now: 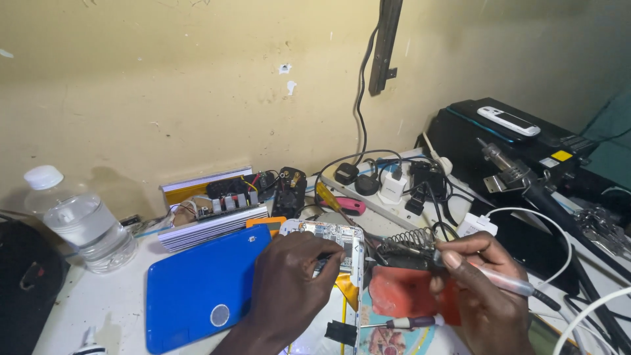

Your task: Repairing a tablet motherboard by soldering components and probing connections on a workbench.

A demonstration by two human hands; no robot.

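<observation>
The left hand [289, 283] presses down on an opened white phone with its bare circuit board showing [332, 240], fingers curled over its near edge, at 12 o'clock from the hand. The board looks light, stiff and fragile; holding it by the plastic frame edges seems safest. The right hand [483, 289] closes its fingers around a slim white-handled soldering iron [499, 279], tip towards the coiled wire stand [411, 242] at 9 o'clock. A blue flat case [197, 289] lies at the phone's 8 o'clock.

White bench [98, 299]: bottle [82, 223], blue case [197, 289]
</observation>
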